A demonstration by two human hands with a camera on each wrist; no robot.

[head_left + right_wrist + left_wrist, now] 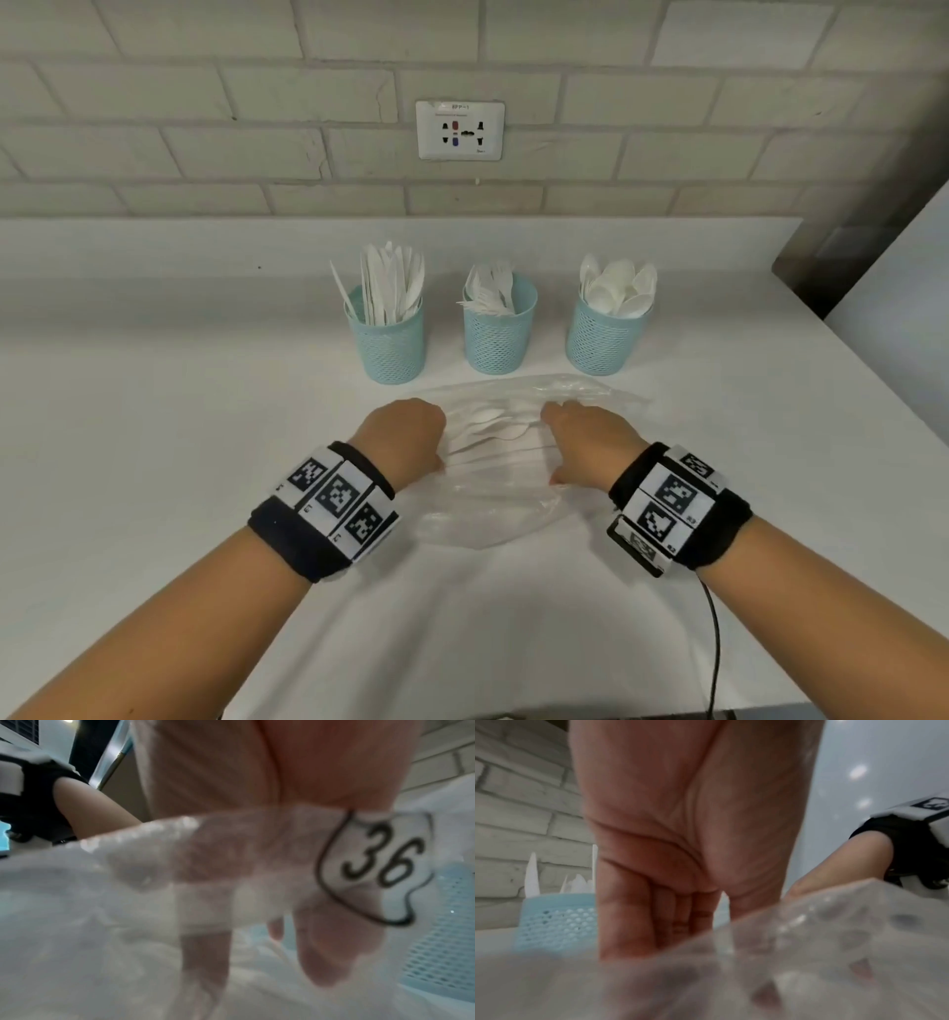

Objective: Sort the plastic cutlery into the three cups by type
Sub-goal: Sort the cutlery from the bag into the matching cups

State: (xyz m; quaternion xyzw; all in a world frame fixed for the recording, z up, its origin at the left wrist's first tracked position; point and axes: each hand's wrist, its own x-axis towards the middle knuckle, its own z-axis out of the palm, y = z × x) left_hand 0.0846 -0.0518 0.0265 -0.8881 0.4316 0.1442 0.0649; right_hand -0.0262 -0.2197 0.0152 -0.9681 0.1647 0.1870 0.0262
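Three teal mesh cups stand in a row at the back: knives in the left cup [391, 349], forks in the middle cup [497, 339], spoons in the right cup [602, 339]. In front of them lies a clear plastic bag [493, 503] with a few white cutlery pieces [493, 429] inside, at least one a spoon. My left hand [405, 437] holds the bag's left side, fingers [654, 923] pointing down. My right hand [590, 437] holds the right side. The bag's film [128, 902], with a "36" label [380, 862], lies across its palm and one finger.
The white table [154, 437] meets a brick wall with a socket plate [460, 130]. The table's right edge [873, 370] runs diagonally near the spoon cup. A black cable [714, 642] hangs from my right wristband toward the front edge.
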